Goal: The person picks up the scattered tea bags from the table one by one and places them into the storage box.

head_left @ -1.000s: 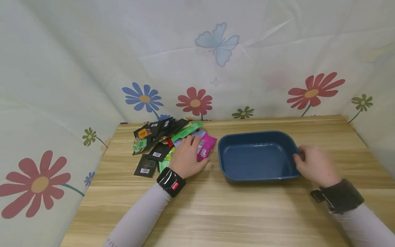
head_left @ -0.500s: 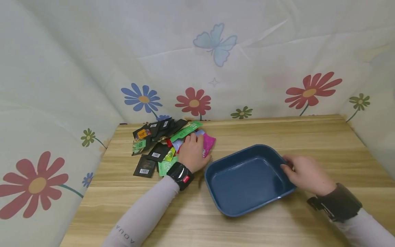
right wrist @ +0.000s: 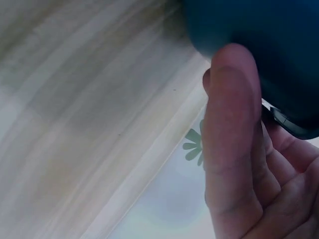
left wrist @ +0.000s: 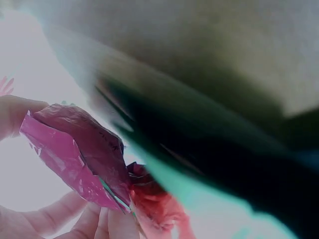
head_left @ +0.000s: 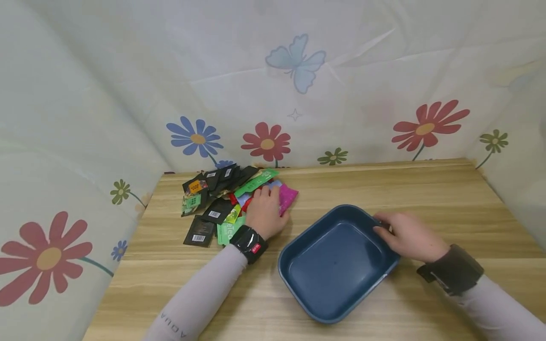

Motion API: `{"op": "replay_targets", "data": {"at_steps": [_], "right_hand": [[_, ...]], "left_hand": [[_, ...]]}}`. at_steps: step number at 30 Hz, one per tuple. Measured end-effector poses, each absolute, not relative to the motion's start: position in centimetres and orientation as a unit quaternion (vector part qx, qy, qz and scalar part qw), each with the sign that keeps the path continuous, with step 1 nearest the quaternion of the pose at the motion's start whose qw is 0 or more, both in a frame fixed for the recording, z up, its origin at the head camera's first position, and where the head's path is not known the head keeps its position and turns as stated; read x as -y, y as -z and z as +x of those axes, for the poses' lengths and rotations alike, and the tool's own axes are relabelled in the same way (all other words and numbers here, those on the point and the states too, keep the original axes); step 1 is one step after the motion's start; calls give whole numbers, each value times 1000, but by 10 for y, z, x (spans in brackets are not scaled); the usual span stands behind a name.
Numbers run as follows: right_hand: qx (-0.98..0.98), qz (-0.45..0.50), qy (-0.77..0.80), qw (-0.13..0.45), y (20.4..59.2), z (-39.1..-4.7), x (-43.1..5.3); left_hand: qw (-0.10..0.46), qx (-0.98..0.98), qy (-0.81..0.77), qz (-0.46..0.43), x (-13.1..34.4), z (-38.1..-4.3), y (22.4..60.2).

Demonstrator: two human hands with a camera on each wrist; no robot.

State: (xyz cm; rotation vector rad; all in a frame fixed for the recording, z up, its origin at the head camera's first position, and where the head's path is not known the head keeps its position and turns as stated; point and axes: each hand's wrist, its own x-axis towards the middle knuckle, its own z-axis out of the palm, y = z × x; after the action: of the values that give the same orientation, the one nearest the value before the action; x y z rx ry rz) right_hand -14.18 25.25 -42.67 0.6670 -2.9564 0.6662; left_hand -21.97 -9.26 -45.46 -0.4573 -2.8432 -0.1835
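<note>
The left hand [head_left: 264, 214] bends over the right end of a heap of packets [head_left: 217, 209], near the far left corner of the surface [head_left: 439, 194]. It grips a pink packet [head_left: 288, 196], thumb at one side and fingers at the other. The right hand [head_left: 414, 237] clasps the end of a blue basin [head_left: 334, 270] that faces the surface's right edge.

What matters most in space is how the basin lies from the left hand: to its right and closer to the person, with one corner near the left wristband [head_left: 249, 243]. The basin's long axis runs aslant, from the right hand toward the near edge of the surface and leftward. The left hand is the nearer one to the packets; the right is well apart from them. Whether the basin sits flat or is slightly lifted, I cannot tell.

The head view shows the basin's bare inside and the heap's black and green packets, but the left hand covers much of its own hold. The left wrist view shows the pink packet between the digits, with a crumpled red packet [left wrist: 159, 205] just beside it. The right wrist view shows a digit laid against the basin's blue wall and others curled behind the rim.
</note>
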Motion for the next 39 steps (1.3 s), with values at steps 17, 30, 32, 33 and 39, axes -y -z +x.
{"op": "replay_targets", "data": {"at_steps": [17,30,32,33,39], "right_hand": [[982,-1,-187,13,419,-64,-252],[966,8,-252,-56,436,-49,-223],[964,15,-259,-59,435,-56,-220],[963,18,-262,-61,435,-60,-219],[961,60,-266,-43,437,-88,-213]], "left_hand": [[165,964,144,-153,114,-198,442],[201,951,172,-157,133,-184,432],[203,950,176,-159,134,-182,429],[204,950,177,-159,134,-181,428],[214,944,189,-162,135,-177,420]]}}
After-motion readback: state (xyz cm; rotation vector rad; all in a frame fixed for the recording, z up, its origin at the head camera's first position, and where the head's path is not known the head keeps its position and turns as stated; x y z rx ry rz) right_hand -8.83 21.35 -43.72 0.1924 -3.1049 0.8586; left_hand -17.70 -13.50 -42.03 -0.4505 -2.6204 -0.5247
